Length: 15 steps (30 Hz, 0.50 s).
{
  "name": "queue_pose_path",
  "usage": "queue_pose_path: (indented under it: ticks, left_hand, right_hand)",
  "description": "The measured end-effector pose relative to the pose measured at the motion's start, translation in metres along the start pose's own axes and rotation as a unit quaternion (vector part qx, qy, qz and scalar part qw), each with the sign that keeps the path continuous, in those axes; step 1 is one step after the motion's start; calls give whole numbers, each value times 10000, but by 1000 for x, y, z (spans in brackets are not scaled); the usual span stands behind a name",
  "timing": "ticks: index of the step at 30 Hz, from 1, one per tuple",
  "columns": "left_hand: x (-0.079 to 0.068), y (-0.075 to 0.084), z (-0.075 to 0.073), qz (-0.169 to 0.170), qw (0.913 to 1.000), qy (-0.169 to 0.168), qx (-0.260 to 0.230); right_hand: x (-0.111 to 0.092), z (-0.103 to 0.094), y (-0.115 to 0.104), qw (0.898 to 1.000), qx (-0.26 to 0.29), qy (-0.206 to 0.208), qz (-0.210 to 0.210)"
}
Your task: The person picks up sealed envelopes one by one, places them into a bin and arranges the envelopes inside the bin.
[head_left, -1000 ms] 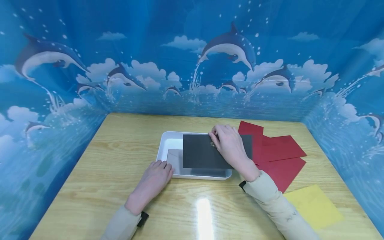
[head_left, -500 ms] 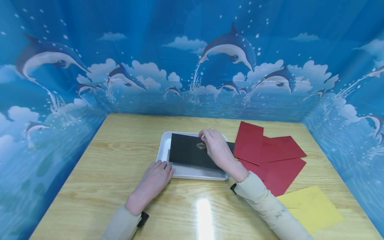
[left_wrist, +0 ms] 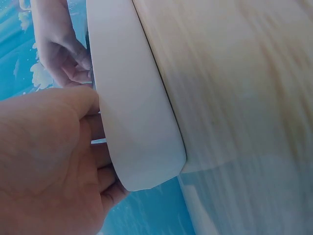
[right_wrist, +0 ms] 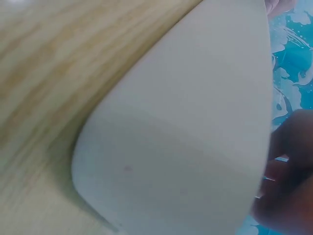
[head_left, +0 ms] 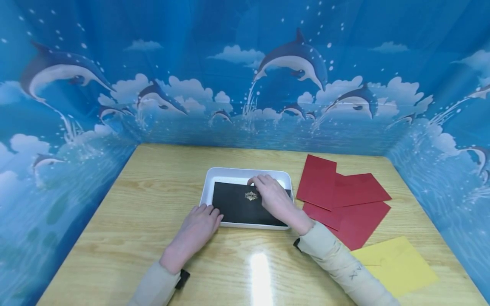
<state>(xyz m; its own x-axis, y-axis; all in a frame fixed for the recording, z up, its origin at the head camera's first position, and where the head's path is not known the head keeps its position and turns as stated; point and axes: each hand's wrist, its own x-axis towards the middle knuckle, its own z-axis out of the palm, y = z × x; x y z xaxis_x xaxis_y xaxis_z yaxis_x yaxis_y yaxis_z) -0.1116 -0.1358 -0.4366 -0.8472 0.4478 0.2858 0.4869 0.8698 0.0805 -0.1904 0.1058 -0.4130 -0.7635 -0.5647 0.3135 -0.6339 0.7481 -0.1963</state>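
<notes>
A black envelope (head_left: 233, 206) with a gold emblem lies in a shallow white tray (head_left: 207, 185) in the head view. At the envelope's far edge, right of its middle, my right hand (head_left: 274, 199) pinches it with bent fingers; the fingertips are partly hidden. My left hand (head_left: 200, 223) holds the tray's near left corner. In the left wrist view, the fingers of that left hand (left_wrist: 54, 152) curl over the rim beside the tray's outer wall (left_wrist: 132, 98). The right wrist view shows mostly tray wall (right_wrist: 181, 122), with the right hand (right_wrist: 293, 171) dark at its edge.
Several red envelopes (head_left: 357, 223) overlap on the wooden table (head_left: 153, 182) to the right of the tray. Nearer the front right lies a yellow envelope (head_left: 402, 267), partly behind the right sleeve. A blue dolphin-print curtain (head_left: 245, 76) encloses the table's back and sides.
My right hand has brought the black envelope leftward and down into the tray, covering the grey flat piece seen there before. The left hand has stayed at the tray's corner.
</notes>
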Motion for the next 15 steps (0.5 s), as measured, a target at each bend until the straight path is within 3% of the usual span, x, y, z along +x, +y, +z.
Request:
queue_pose_path:
  ticks: [4, 10, 12, 15]
  left_hand:
    - [0, 0, -1, -26, 10000, -67, -5]
    - [1, 0, -2, 16, 10000, -59, -22]
    - [1, 0, -2, 34, 10000, -64, -28]
    - [1, 0, -2, 39, 9999, -104, -35]
  right_hand:
    - [-2, 0, 0, 9993, -266, -270, 60]
    - [-5, -3, 0, 9932, -425, -1047, 270]
    - [-7, -6, 2, 9933, -352, -1072, 266]
    - [-9, -15, 6, 9964, -254, -791, 167]
